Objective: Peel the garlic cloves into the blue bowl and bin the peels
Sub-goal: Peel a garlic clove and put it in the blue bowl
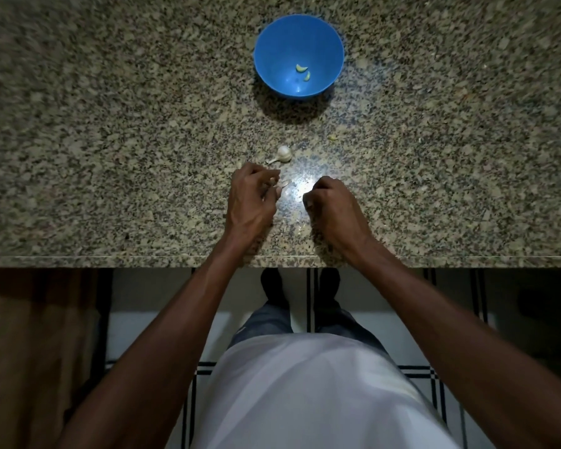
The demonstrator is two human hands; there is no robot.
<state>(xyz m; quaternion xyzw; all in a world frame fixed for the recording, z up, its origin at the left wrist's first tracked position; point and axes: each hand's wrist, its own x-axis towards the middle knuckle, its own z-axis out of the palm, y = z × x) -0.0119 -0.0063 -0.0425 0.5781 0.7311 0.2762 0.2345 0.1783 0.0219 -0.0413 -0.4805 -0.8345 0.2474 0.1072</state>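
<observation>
Granite counter: speckled grey-brown stone [110, 124] fills the upper half of the frame, its front edge running straight across the middle.
Bowl: your round blue plastic bowl [272, 37] stands on the stone at upper centre, well apart from your hands.
Peeled cloves: two small pale yellow-green curved garlic cloves [303, 72] lie inside the bowl, right of its middle, just beside each other.
Garlic head: a small white garlic bulb with a short stalk [281, 154] lies on the counter between the bowl and your hands, just above your left hand.
Left hand: your left hand [251, 197] sits left of centre, fingers curled, and pinches a small pale clove with loose papery skin [276, 186] at the fingertips.
Right hand: your right hand [332, 205] sits right of centre, near the left one but apart from it, fingers curled tight into a fist; you cannot tell whether anything is inside it.
Below the counter: your white shirt [305, 384], dark trousers and a black-lined white tiled floor [204, 371] fill the lower half.
</observation>
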